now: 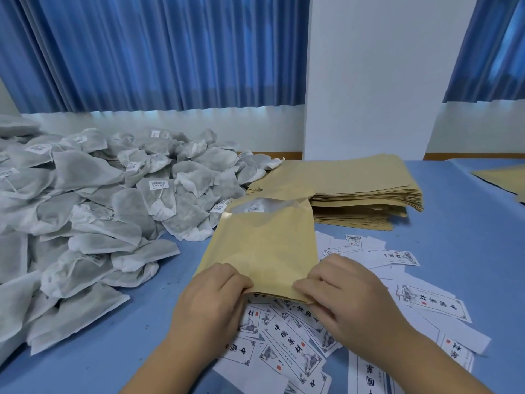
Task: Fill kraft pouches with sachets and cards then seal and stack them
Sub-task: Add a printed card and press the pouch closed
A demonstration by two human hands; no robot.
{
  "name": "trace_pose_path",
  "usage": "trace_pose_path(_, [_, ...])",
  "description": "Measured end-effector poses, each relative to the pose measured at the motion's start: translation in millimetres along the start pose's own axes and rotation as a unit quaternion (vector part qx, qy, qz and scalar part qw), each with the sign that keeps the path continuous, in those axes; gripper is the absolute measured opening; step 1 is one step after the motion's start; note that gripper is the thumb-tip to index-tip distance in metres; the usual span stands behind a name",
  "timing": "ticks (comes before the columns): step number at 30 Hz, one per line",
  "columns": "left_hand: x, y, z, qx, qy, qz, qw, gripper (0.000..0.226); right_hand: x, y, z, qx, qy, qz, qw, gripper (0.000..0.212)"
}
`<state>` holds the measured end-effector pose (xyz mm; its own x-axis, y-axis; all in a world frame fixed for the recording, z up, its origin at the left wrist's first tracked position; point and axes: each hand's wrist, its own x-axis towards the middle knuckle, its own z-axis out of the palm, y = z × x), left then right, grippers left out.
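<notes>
A kraft pouch (264, 245) lies tilted on the blue table, its far mouth gaping with a grey sachet (252, 207) showing inside. My left hand (213, 300) and my right hand (341, 291) both pinch the pouch's near edge, thumbs on top. White printed cards (292, 348) lie scattered under and around my hands. A big heap of grey drawstring sachets (93, 200) fills the left side. A stack of flat kraft pouches (355, 189) sits behind the held pouch.
More kraft pouches (502, 174) lie at the far right edge. A white pillar (369, 75) and blue curtains (156, 52) stand behind the table. Bare blue tabletop (460, 228) shows to the right of the stack.
</notes>
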<state>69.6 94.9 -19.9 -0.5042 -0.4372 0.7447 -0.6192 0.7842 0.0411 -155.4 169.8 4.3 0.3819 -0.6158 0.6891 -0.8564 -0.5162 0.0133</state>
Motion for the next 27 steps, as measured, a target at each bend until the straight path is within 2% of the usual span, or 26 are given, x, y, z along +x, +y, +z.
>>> trace_pose_path(5, [4.9, 6.7, -3.1, -0.009, -0.03, -0.017, 0.999, 0.014, 0.5, -2.2, 2.0, 0.007, 0.05, 0.018, 0.999, 0.012])
trace_pose_path(9, [1.8, 5.6, -0.9, -0.023, -0.074, -0.056, 0.995, 0.044, -1.4, 0.6, 2.4, 0.018, 0.064, 0.045, 0.997, 0.01])
trace_pose_path(11, [1.3, 3.7, -2.6, -0.026, -0.057, -0.074, 0.995, 0.034, -1.1, 2.1, 2.3, 0.022, 0.069, 0.055, 0.996, 0.009])
trace_pose_path(13, [1.4, 2.1, -3.6, -0.023, -0.023, -0.068, 0.997, 0.01, -0.9, 2.5, 1.4, 0.024, 0.069, 0.054, 0.996, 0.007])
trace_pose_path(16, [2.1, 2.6, -4.1, -0.025, -0.007, -0.059, 0.998, 0.025, -0.2, 1.0, -1.1, 0.009, 0.04, 0.039, 0.998, 0.014])
trace_pose_path(20, [3.1, 2.3, -5.4, -0.024, 0.002, -0.052, 0.998, 0.03, 2.0, -2.3, -2.7, -0.014, -0.006, 0.022, 1.0, 0.014])
trace_pose_path(27, [3.9, 4.3, -4.5, -0.022, -0.014, -0.037, 0.999, 0.028, 3.5, -7.3, 4.3, -0.017, 0.039, -0.001, 0.999, 0.013])
